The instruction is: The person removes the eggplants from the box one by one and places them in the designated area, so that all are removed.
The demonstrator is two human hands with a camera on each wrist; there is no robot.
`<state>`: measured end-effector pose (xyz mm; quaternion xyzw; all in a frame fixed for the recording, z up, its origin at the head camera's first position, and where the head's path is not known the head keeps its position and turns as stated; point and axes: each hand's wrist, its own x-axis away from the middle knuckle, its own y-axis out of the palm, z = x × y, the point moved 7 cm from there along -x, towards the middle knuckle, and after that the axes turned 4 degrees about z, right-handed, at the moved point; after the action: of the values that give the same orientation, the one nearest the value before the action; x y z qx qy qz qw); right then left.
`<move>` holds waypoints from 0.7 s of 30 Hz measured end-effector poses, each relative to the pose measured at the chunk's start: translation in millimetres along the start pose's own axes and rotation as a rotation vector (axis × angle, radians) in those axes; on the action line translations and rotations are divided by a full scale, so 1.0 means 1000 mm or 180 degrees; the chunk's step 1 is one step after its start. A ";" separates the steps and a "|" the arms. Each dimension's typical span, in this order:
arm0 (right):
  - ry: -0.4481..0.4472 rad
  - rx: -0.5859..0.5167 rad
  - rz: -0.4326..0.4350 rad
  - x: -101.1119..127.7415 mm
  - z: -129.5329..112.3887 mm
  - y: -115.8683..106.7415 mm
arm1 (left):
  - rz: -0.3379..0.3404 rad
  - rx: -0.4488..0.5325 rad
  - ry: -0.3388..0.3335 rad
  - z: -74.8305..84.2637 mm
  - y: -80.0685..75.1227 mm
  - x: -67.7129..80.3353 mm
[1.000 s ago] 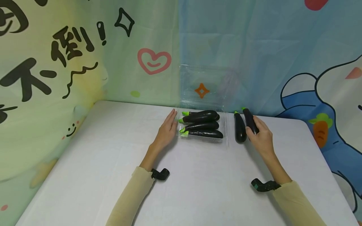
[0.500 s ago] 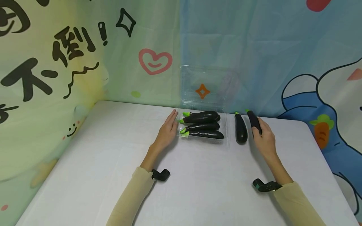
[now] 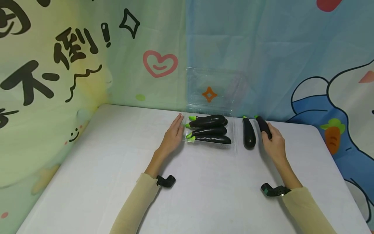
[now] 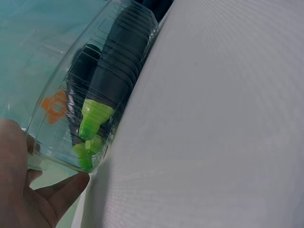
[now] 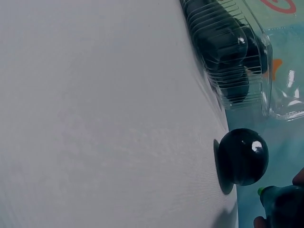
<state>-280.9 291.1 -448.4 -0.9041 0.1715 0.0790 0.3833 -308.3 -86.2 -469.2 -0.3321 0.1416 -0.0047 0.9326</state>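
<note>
A clear plastic clamshell box (image 3: 233,130) stands open at the far side of the white table, its lid (image 3: 214,89) leaning on the backdrop. Several dark eggplants (image 3: 208,125) with green stems lie in it, also seen through its ribbed wall (image 4: 102,90). My left hand (image 3: 173,135) rests flat against the box's left end, fingers straight (image 4: 28,199). Right of the box a loose eggplant (image 3: 248,133) lies on the table (image 5: 242,156). My right hand (image 3: 273,143) grips another eggplant (image 3: 264,126) just beside it, its stem pointing away from me.
The white table (image 3: 204,195) runs from the box to the near edge. A printed cartoon backdrop (image 3: 87,52) closes the far and left sides. A black wrist-camera mount (image 3: 166,180) sits at each sleeve.
My right hand has carried its eggplant slightly right, away from the loose eggplant, leaving a gap between them. The left hand and the box have stayed put.
</note>
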 end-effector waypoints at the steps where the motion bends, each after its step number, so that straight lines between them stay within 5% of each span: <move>1: -0.0013 -0.0005 0.0023 0.000 0.000 0.000 | 0.0005 -0.0002 0.0000 0.000 0.000 0.000; 21: -0.0107 0.0054 0.0008 -0.007 0.013 0.011 | 0.0003 0.0029 0.0027 -0.002 0.001 0.000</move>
<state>-291.6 295.4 -463.1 -0.8992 0.1669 0.0932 0.3937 -309.0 -86.4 -471.4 -0.3278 0.1457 -0.0064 0.9334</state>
